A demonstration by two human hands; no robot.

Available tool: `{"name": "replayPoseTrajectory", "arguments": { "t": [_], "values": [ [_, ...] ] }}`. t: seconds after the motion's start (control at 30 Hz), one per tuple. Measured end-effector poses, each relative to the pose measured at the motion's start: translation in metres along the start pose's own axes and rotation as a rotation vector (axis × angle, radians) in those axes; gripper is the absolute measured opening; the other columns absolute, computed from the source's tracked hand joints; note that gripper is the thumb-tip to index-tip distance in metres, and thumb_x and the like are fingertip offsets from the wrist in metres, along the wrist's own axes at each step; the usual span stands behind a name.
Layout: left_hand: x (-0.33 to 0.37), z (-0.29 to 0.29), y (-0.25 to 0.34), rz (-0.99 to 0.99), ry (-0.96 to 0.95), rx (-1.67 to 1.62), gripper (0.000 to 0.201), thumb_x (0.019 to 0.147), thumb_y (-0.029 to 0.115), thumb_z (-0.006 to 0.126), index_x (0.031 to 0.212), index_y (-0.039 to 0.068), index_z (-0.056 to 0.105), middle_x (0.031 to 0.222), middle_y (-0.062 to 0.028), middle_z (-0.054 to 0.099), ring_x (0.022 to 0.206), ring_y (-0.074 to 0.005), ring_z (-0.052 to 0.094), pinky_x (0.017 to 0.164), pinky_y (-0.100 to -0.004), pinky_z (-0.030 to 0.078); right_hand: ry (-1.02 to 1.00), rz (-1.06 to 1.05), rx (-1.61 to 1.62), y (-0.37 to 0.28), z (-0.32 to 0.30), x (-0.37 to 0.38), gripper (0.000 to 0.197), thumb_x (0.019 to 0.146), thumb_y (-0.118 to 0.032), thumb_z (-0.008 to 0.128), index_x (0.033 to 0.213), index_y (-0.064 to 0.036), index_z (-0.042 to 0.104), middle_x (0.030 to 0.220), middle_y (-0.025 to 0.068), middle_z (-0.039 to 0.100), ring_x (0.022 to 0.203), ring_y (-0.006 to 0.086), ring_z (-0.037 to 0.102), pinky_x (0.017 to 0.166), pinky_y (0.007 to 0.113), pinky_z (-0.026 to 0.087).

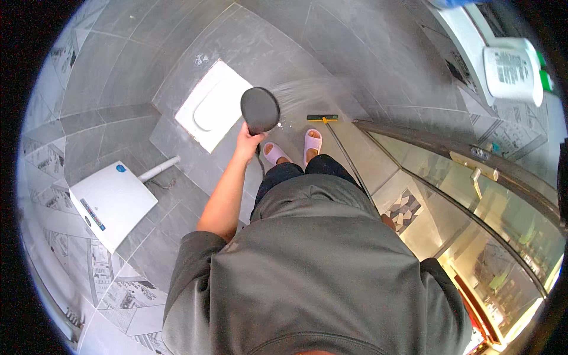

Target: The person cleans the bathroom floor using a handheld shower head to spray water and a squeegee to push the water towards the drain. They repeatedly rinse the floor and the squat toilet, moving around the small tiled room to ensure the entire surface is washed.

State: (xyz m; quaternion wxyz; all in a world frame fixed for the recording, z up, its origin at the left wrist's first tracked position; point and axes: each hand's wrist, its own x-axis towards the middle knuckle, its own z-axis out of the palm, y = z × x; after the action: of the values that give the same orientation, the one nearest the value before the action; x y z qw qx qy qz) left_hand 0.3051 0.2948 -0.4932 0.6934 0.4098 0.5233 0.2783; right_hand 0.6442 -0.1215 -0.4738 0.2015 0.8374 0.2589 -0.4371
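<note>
In my left hand (248, 142) is a large, round black shower head (260, 110), my fingers closed round its handle. A fan of water (313, 90) sprays from it toward the right, over the grey tiled floor. My right hand (387, 222) is mostly hidden beside my shirt; only a small part shows, at the upper end of a long dark pole. That pole belongs to a floor brush (322, 118) with a dark head and yellow edge, which rests on the floor ahead of my right foot.
A white squat toilet (236, 86) is set in the floor ahead on the left. Left of me is a white cistern (112, 204) with a pipe. Pink slippers (313, 139) are on my feet. At right stands a glass-panelled door (467, 195); a white container (513, 71) is above it.
</note>
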Motion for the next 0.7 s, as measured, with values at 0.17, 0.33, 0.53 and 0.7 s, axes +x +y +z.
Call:
{"name": "replayPoseTrajectory", "arguments": {
  "t": [0.17,0.33,0.53,0.7],
  "values": [
    [-0.012,0.014,-0.012,0.043,0.074,-0.035,0.043,0.068,-0.006,0.060,0.107,0.003,0.046,0.099,-0.0038,0.056,0.088,-0.0123,0.053,0.080,-0.0252,0.040,0.029,0.076,0.016,0.012,-0.015,-0.009,0.055,0.084,-0.050,0.036,0.091,0.0018,0.054,0.088,0.0248,0.058,0.086,0.0398,0.055,0.072,0.047,0.044],
    [-0.029,0.015,-0.003,0.100,0.098,0.034,0.040,0.068,-0.003,0.061,0.104,0.004,0.045,0.097,-0.0026,0.054,0.088,-0.0112,0.050,0.080,-0.0249,0.038,0.060,-0.021,-0.050,0.033,-0.027,0.039,0.052,0.087,-0.044,0.033,0.084,0.0037,0.053,0.081,0.0251,0.057,0.081,0.0408,0.055,0.069,0.046,0.044],
    [-0.043,0.022,0.040,0.259,0.341,0.044,0.035,0.068,-0.004,0.061,0.100,0.004,0.046,0.091,-0.0012,0.055,0.081,-0.0093,0.051,0.074,-0.0232,0.040,0.233,-0.263,-0.135,0.037,-0.040,0.145,0.048,0.087,-0.039,0.033,0.085,0.0034,0.054,0.084,0.0251,0.056,0.084,0.0394,0.054,0.074,0.045,0.042],
    [-0.066,0.016,0.065,0.410,0.568,0.038,0.034,0.069,-0.004,0.061,0.098,0.004,0.046,0.086,-0.0002,0.054,0.077,-0.0081,0.051,0.070,-0.0216,0.041,0.076,-0.130,-0.080,-0.054,-0.120,0.129,0.048,0.087,-0.040,0.036,0.102,0.0027,0.053,0.102,0.0232,0.055,0.096,0.0371,0.052,0.082,0.044,0.041]
  ]
}}
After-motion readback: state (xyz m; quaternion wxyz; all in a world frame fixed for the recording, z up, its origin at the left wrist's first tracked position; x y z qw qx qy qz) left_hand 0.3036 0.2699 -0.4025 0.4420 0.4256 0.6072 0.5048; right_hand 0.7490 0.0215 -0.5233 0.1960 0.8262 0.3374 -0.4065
